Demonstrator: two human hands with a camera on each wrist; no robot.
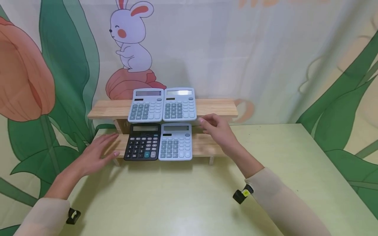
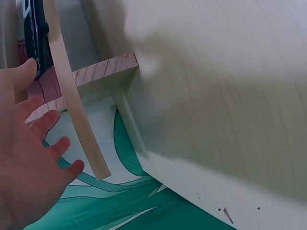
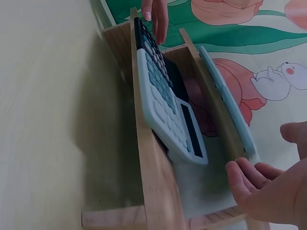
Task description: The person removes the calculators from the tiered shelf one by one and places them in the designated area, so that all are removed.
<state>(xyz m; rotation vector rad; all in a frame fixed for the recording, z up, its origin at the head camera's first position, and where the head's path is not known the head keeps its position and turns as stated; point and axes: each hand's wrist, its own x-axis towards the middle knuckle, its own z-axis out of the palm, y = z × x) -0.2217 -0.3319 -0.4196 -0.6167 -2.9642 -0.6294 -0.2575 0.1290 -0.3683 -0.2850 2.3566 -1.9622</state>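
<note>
On the upper tier of a wooden two-tier stand (image 1: 217,107) two pale calculators (image 1: 179,106) lean side by side. Below them, a black calculator (image 1: 142,144) and a pale calculator (image 1: 176,144) stand tilted on the lower tier. My left hand (image 1: 95,154) is spread at the stand's left end, beside the black calculator, holding nothing. In the left wrist view, its thumb is near the black calculator's edge. My right hand (image 1: 220,132) has loosely bent fingers by the upper right calculator's lower corner. The right wrist view shows those fingertips (image 3: 235,175) close to that calculator; contact is unclear.
The stand sits on a pale wooden table (image 1: 189,196) against a fabric backdrop (image 1: 212,59) printed with a rabbit and tulips. Bare shelf shows at both ends of each tier. A small black wrist device (image 1: 242,194) hangs at the right cuff, another (image 1: 73,216) at the left.
</note>
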